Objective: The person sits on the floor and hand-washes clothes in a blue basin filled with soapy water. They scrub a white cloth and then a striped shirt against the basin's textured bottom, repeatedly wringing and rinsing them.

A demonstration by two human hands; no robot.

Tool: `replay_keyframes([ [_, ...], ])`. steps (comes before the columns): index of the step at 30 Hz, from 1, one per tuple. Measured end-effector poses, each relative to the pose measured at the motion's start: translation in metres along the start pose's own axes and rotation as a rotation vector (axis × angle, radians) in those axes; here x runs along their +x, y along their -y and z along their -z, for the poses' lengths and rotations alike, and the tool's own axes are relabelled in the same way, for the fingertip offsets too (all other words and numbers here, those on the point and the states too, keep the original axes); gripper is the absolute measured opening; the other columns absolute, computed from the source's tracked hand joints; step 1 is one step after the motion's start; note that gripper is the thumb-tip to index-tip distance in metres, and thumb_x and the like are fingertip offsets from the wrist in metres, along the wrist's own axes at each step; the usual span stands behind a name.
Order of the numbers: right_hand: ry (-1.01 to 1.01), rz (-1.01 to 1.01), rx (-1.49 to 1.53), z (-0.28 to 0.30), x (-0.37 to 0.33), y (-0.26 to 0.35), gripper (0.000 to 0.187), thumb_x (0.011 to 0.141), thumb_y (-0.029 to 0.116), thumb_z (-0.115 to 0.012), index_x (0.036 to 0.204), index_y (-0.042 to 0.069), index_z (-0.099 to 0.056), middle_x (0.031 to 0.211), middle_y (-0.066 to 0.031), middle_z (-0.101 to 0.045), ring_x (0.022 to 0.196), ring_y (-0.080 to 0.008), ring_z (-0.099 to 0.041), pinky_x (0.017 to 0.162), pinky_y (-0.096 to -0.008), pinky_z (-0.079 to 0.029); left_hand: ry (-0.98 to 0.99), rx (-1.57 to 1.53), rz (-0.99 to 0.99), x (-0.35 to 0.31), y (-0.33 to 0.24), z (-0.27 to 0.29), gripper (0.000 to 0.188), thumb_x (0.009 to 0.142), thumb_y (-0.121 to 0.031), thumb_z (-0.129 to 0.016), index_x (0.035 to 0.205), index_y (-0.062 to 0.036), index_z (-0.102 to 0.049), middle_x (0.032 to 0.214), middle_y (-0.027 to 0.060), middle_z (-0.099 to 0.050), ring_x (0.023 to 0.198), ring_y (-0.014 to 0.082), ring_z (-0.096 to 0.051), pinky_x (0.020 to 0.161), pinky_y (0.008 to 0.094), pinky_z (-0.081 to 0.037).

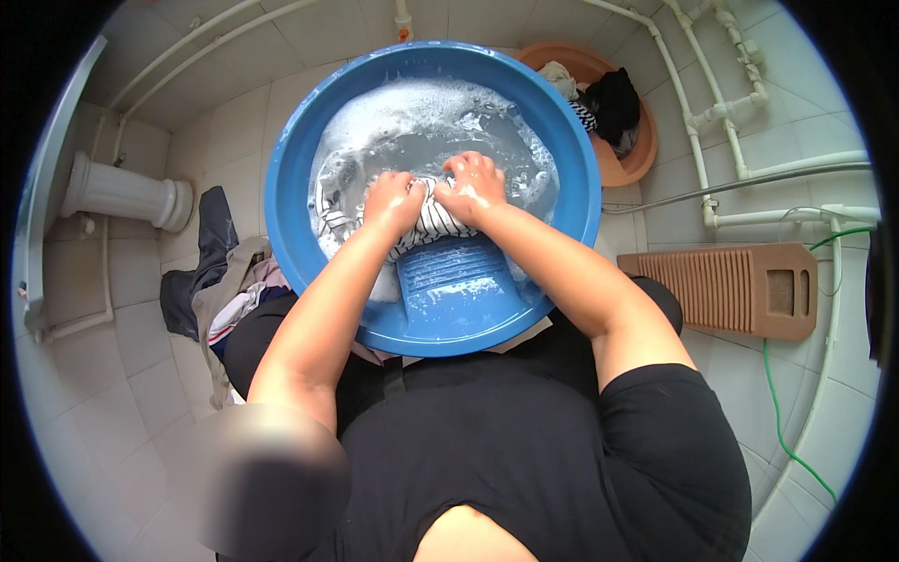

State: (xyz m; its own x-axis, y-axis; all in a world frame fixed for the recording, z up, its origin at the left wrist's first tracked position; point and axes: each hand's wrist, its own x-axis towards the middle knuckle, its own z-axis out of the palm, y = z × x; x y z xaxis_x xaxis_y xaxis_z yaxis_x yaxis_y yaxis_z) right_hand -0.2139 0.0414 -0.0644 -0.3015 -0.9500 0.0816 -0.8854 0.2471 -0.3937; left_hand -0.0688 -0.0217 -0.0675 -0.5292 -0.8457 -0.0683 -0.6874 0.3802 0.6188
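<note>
A large round blue basin (284, 187) full of sudsy water stands in front of me. A black-and-white striped garment (436, 223) lies wet in it, bunched at the top of the ribbed washboard slope (459, 272) moulded into the near side. My left hand (393, 201) grips the cloth on its left with bent fingers. Close beside it, my right hand (473, 187) curls its fingers over the garment's right part. More striped cloth (334, 223) trails in the water to the left. White foam (393, 108) covers the far part of the water.
Dark and light clothes (220, 272) lie heaped on the floor at the left. Behind on the right, an orange-brown basin (641, 159) holds more clothes. A brown washboard (721, 290), white pipes (693, 131), a green hose (777, 403) and a white pedestal (126, 192) stand around.
</note>
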Motion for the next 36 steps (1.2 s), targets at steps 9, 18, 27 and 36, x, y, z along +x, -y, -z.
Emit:
replay_keyframes([
  [9,0.012,0.534,0.232,0.052,-0.088,0.015,0.016,0.061,0.023,-0.064,0.071,0.012,-0.061,0.096,-0.0057,-0.057,0.09,-0.0258,-0.052,0.07,-0.0413,-0.04,-0.045,0.056,-0.41,-0.086,-0.03,0.018,0.013,0.078,-0.016,-0.055,0.085,-0.0054,-0.052,0.097,0.0176,-0.055,0.091,0.0348,-0.051,0.078,0.0402,-0.041],
  [18,0.076,-0.118,0.034,0.014,-0.009,0.006,0.044,0.074,0.049,-0.05,0.085,0.009,-0.066,0.107,-0.0171,-0.057,0.099,-0.0364,-0.053,0.085,-0.0451,-0.043,0.109,0.217,0.092,-0.001,-0.018,0.003,0.036,0.082,-0.036,-0.049,0.094,-0.0034,-0.06,0.096,0.0205,-0.06,0.091,0.0353,-0.057,0.08,0.0448,-0.043],
  [27,0.061,0.472,0.092,0.051,-0.086,0.014,0.025,0.062,0.028,-0.064,0.077,0.009,-0.06,0.099,-0.0088,-0.058,0.091,-0.0292,-0.054,0.075,-0.0416,-0.041,-0.054,0.152,-0.559,-0.085,-0.033,0.016,0.019,0.076,-0.017,-0.056,0.09,-0.0057,-0.051,0.094,0.0137,-0.053,0.087,0.034,-0.05,0.08,0.0462,-0.038],
  [36,0.015,-0.1,0.115,0.015,-0.01,0.009,0.04,0.071,0.042,-0.052,0.09,0.01,-0.066,0.115,-0.0167,-0.055,0.107,-0.0333,-0.051,0.095,-0.0419,-0.036,0.09,0.213,0.182,0.002,-0.02,0.002,0.035,0.082,-0.037,-0.047,0.095,-0.0076,-0.061,0.091,0.0185,-0.061,0.089,0.0368,-0.057,0.079,0.0443,-0.043],
])
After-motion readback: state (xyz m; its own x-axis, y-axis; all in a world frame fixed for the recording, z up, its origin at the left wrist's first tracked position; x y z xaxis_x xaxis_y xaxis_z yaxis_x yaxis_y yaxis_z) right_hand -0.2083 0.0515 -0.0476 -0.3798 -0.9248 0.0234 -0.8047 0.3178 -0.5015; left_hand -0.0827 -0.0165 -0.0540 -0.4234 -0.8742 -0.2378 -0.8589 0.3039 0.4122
